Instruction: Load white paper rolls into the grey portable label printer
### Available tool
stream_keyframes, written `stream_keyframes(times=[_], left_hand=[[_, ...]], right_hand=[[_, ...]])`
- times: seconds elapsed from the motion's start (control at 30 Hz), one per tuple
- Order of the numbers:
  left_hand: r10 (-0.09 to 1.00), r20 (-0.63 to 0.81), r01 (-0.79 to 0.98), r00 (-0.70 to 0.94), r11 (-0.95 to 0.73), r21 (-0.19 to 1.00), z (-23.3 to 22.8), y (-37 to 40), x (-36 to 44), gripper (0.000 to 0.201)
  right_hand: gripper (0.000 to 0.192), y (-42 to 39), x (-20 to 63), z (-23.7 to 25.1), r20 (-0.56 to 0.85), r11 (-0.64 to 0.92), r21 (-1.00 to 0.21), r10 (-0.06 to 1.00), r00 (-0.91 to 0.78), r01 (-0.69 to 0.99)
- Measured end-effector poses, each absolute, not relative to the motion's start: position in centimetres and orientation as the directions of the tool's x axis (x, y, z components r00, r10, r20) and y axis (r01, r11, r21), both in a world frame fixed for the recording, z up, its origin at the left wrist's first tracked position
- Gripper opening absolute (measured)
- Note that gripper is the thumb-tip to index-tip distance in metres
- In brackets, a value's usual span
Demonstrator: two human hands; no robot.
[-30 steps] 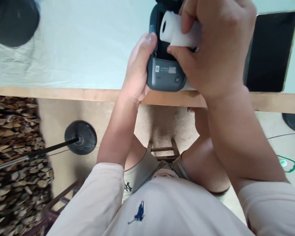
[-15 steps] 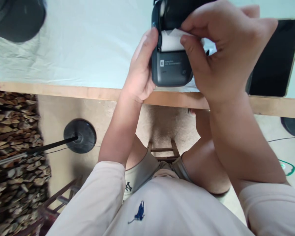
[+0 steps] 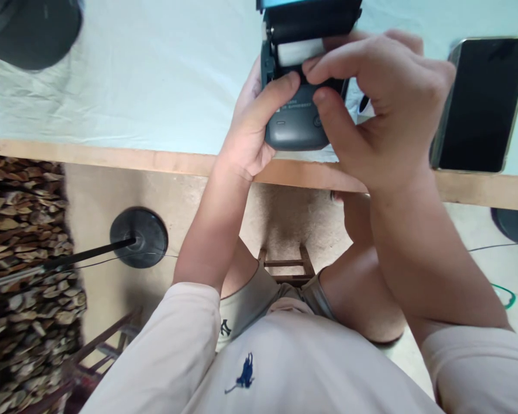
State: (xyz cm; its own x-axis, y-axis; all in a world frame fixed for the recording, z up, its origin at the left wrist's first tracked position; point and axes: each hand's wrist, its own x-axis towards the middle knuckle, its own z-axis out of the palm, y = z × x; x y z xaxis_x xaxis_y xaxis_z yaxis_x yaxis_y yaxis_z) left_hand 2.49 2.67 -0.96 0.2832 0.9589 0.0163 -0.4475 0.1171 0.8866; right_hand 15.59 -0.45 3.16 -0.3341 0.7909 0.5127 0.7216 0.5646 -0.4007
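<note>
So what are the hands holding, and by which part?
The left hand grips the dark device by its left side; whether the right hand holds the white paper can't be told.

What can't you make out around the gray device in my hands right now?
All in the head view:
- White roll: its right end is hidden by the fingers of your right hand.
- Printed text on the gray device: too small and blurred.
- Left hand: most fingers hidden behind the device.
- Raised lid: cut off by the top edge.
</note>
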Motion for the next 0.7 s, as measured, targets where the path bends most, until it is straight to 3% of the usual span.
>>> stream_keyframes(times=[0.17,0.33,0.5,0.6,0.7], left_hand=[[0.954,0.011,-0.441,0.300,0.128,0.888,-0.9,2.6,2.3,0.017],[0.943,0.003,-0.447,0.332,0.155,0.881,-0.3,2.3,2.2,0.020],[0.911,0.066,-0.448,0.407,0.136,0.884,-0.6,2.1,2.6,0.021],[0.907,0.093,-0.573,0.411,0.178,0.800,-0.7,2.1,2.6,0.024],[0.887,-0.161,-0.675,0.432,0.437,0.595,0.0,1.9,2.4,0.031]], right_hand=[[0.024,-0.6,15.5,3.6,0.478,0.524,-0.493,0.830,-0.287,0.695],[0.027,0.1,16.4,3.5,0.507,0.514,-0.436,0.818,-0.270,0.739],[0.027,0.9,17.9,4.0,0.375,0.416,-0.383,0.886,-0.272,0.825],[0.037,1.1,18.0,4.6,0.200,0.299,-0.350,0.950,-0.241,0.888],[0.040,1.1,17.6,5.1,0.107,0.229,-0.273,0.973,-0.207,0.934]])
